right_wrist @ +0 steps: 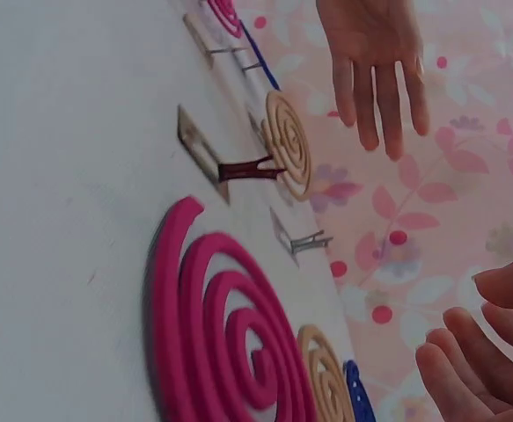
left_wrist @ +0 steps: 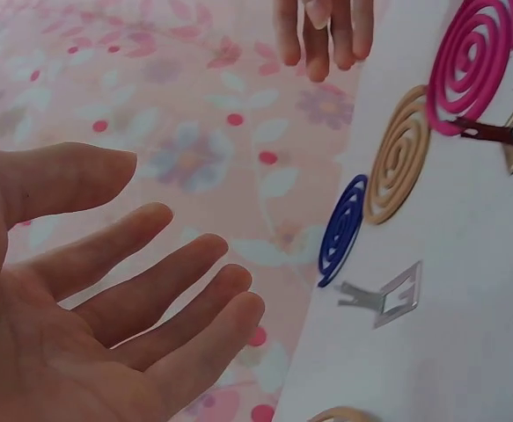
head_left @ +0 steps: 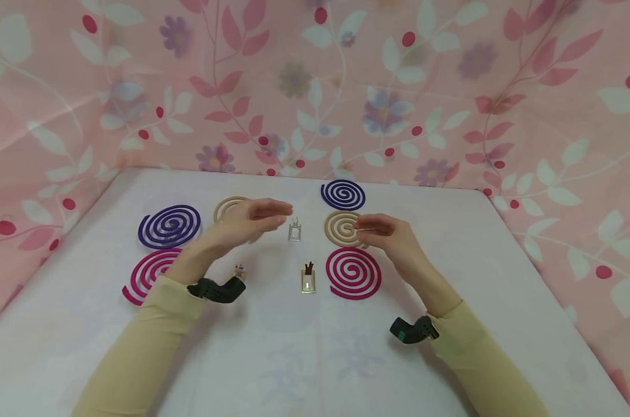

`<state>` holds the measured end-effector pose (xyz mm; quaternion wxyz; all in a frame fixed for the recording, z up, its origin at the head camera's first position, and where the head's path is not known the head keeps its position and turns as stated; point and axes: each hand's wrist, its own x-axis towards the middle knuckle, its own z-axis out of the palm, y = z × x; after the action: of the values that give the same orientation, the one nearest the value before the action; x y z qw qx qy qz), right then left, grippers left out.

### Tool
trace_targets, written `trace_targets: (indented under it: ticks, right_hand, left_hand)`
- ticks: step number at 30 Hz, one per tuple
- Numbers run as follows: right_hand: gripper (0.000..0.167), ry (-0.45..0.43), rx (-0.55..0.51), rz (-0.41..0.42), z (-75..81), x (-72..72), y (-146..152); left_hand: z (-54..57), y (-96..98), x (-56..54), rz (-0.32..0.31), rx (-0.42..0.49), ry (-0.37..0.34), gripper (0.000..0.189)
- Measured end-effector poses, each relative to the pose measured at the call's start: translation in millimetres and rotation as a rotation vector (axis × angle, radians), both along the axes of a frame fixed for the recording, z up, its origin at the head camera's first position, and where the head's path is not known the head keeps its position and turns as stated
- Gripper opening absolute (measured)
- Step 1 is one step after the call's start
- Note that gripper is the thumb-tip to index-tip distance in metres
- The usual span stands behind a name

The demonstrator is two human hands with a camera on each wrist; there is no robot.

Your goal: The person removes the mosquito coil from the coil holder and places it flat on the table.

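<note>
My left hand hovers above the table with nothing in it, its fingers loosely extended. Partly behind it is a tan mosquito coil; a dark blue coil and a pink coil lie to its left. Also empty, my right hand is held over the right side, fingers slightly bent. Close to its fingertips lies another tan coil, between a dark blue coil behind and a pink coil in front. Small metal coil stands are between the hands: a silver one and a gold one with dark red prongs.
A third small stand is partly visible near the left wrist. White cloth covers the table. Pink floral fabric hangs behind and beside it. Each wrist wears a black camera strap.
</note>
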<state>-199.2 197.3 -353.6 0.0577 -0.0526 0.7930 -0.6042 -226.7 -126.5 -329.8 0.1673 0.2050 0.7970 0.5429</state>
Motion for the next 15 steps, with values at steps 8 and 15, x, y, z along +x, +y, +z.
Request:
trace_targets:
  ticks: [8,15]
  right_hand:
    - [0.042,0.017,-0.114,0.067,18.9,-15.9,-48.3]
    - [0.046,-0.005,-0.221,0.096,28.0,-31.2,-88.1]
  left_hand:
    - [12.6,-51.8,-9.7,0.078,0.003,0.021,0.051]
    - [10.9,-80.1,-17.1,0.165,0.052,0.005,0.055]
